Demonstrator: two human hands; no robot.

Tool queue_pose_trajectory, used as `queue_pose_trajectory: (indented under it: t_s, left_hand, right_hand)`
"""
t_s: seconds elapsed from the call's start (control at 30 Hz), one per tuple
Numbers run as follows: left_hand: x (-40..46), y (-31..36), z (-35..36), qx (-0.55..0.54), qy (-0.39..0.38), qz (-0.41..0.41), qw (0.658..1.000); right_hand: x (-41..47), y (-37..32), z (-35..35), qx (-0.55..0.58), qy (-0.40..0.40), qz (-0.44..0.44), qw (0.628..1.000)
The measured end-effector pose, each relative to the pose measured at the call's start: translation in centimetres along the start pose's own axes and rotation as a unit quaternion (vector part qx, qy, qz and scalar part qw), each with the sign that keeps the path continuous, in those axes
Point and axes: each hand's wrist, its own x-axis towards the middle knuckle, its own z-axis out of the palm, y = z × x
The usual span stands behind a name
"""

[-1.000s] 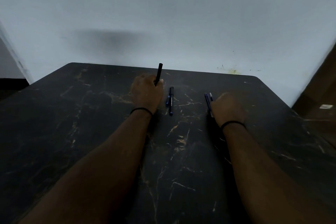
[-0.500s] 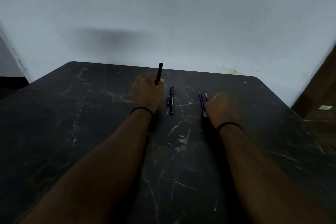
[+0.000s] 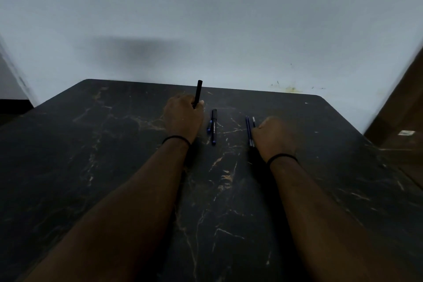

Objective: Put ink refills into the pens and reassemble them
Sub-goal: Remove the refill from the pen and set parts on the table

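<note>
My left hand (image 3: 183, 119) is closed around a black pen barrel (image 3: 198, 92), which stands nearly upright out of the fist. Just right of that hand, a dark capped pen (image 3: 214, 127) lies on the table with a short blue pen piece (image 3: 209, 127) beside it. Two or three thin blue ink refills (image 3: 250, 130) lie side by side further right. My right hand (image 3: 275, 137) is curled, knuckles up, with its fingertips on the refills' right side; the fingers themselves are hidden.
The work surface is a black marble-patterned table (image 3: 119, 167) pushed against a pale wall (image 3: 229, 18). A brown wooden surface (image 3: 402, 126) stands past the table's right edge. Both wrists wear thin black bands.
My right hand has slid left across the table, and the ink refills have moved left with it, closer to the capped pen. My left hand and the black barrel have stayed in place.
</note>
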Motion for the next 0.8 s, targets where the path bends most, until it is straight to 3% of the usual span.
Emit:
queue_pose_trajectory:
  t_s: [0.47, 0.8]
  left_hand:
    - [0.1, 0.0, 0.2, 0.005, 0.003, -0.006, 1.000]
    - [0.2, 0.0, 0.2, 0.005, -0.007, -0.007, 1.000]
  right_hand:
    - [0.0, 0.2, -0.6, 0.010, 0.004, 0.045, 0.999]
    - [-0.4, -0.7, -0.7, -0.019, 0.051, -0.030, 0.998]
